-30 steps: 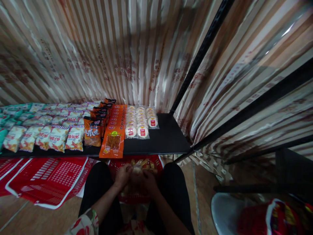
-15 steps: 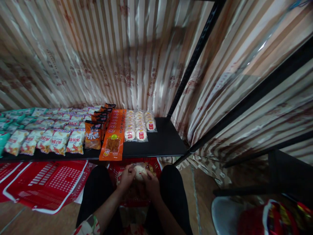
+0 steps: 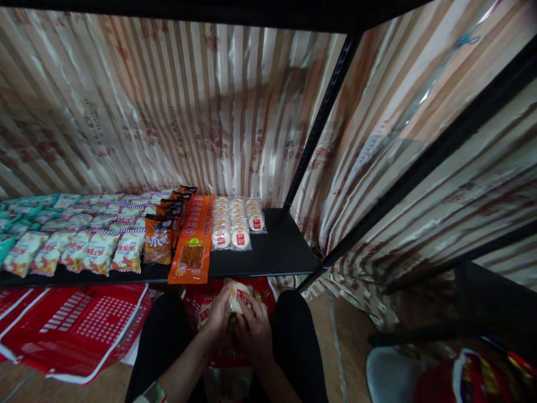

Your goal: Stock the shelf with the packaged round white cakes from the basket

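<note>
Between my knees, my left hand [image 3: 218, 311] and my right hand [image 3: 254, 324] both grip a round white packaged cake [image 3: 236, 298] with a red and yellow label facing up. The cake is held over a red basket [image 3: 269, 285] with more packets in it, partly hidden by my hands. On the black shelf [image 3: 289, 252] in front, rows of the same wrapped white cakes [image 3: 230, 224] lie beside a long orange packet of brown sticks [image 3: 193, 246].
Left along the shelf stand brown-orange snack bags [image 3: 158, 240], white snack bags [image 3: 98, 252] and green bags [image 3: 17, 226]. A red basket with white trim [image 3: 84, 324] lies on the floor at left. Black posts [image 3: 321, 123] and a striped curtain [image 3: 235, 112] enclose the shelf.
The held cake has been turned so its red and yellow label shows, and my hands have risen slightly towards the shelf edge. The view has tilted up a little.
</note>
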{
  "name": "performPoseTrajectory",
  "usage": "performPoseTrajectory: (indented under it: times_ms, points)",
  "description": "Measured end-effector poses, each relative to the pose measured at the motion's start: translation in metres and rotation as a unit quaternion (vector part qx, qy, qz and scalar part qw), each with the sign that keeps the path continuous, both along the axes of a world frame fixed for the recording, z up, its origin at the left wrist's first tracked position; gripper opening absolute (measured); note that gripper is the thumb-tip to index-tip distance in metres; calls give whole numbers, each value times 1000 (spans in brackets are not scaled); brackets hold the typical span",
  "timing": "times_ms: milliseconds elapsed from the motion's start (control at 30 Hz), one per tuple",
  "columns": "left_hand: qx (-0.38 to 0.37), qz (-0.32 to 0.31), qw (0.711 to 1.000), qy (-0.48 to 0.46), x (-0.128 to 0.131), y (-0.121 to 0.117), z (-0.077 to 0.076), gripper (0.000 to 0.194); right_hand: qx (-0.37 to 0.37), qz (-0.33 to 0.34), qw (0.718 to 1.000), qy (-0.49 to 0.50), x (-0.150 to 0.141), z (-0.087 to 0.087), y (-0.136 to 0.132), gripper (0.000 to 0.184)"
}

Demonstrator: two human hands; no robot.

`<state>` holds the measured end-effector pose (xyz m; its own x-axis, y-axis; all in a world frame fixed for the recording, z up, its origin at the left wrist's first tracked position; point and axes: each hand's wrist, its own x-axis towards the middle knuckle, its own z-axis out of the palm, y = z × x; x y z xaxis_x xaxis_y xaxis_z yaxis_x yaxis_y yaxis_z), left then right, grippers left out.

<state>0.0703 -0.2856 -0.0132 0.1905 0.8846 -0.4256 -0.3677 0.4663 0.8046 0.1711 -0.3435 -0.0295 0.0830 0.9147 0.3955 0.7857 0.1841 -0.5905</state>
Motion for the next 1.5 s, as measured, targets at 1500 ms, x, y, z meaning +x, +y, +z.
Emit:
performPoseTrajectory:
  times_ms: [1500]
  points:
    - [80, -98, 983, 134, 61, 23, 14, 32, -141, -88, 850, 499, 92, 32, 30, 44]
